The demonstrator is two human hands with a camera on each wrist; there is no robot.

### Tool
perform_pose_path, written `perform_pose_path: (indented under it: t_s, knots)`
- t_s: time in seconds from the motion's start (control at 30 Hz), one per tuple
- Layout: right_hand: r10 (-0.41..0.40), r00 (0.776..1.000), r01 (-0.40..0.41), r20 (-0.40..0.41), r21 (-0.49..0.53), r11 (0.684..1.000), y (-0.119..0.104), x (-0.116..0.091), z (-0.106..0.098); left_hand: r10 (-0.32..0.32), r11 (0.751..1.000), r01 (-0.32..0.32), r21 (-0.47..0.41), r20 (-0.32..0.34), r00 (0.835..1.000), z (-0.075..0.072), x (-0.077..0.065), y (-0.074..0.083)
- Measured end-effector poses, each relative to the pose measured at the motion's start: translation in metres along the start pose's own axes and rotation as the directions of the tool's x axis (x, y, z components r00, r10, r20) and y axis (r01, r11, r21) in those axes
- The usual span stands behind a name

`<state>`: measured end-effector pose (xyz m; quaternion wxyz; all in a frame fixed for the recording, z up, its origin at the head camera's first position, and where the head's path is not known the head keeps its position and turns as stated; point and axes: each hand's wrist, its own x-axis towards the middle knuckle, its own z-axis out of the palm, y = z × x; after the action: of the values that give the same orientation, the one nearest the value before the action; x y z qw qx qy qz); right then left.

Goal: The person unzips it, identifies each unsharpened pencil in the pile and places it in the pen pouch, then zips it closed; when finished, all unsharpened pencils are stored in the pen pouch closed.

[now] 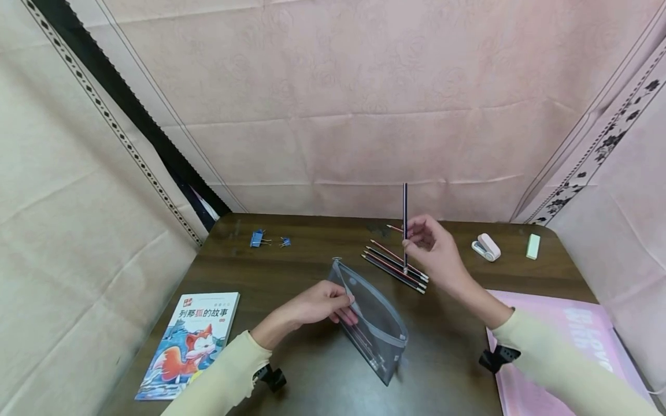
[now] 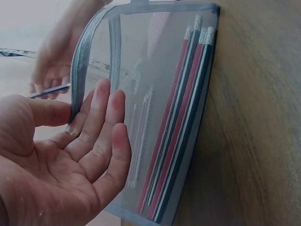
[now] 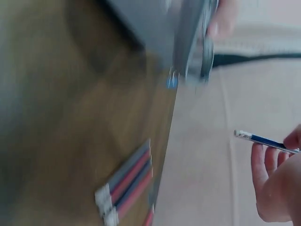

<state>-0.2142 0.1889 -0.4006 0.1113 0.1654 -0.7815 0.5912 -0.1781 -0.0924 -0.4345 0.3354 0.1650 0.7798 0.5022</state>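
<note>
My left hand [image 1: 325, 303] pinches the zippered rim of a grey mesh pencil pouch [image 1: 382, 346], whose mouth gapes toward the right. Through the mesh, in the left wrist view, several red and dark pencils [image 2: 181, 122] lie side by side along one edge, with thinner, pale items beside them. A single dark striped pencil [image 1: 405, 202] stands nearly upright between the thumb and fingers of my right hand [image 1: 434, 248]. Just below it, several red and dark pencils [image 1: 390, 268] lie in a row on the table, white ends toward me. Another red pencil [image 1: 393, 228] is partly hidden behind the right hand.
Two blue binder clips [image 1: 257, 238] sit at the back left of the brown table [image 1: 307, 231]. A fox picture book [image 1: 189, 346] lies front left. Toward the right are a white stapler [image 1: 486, 247], a pale green eraser [image 1: 533, 247] and a pink printed sheet-like item [image 1: 562, 323]. Cloth hangs around the table.
</note>
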Motion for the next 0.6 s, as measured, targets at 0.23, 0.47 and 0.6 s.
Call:
perform_pose_path:
  t_s: [0.23,0.47,0.6]
  knots:
    - [0.053,0.981,-0.115,0.186,0.344,0.932,-0.017,-0.032,0.035,-0.005,1.000,0.005,-0.010,0.000,1.000,0.000,0.001,0.002]
    - [0.108,0.948,-0.198,0.298,0.291,0.936,-0.012,-0.050,0.059,-0.007,1.000,0.007,-0.014,0.000,1.000,0.000,0.001,0.002]
    - [0.146,0.935,-0.212,0.324,0.178,0.961,-0.008,-0.056,0.064,-0.002,1.000,0.002,-0.015,0.001,1.000,0.000,0.002,0.003]
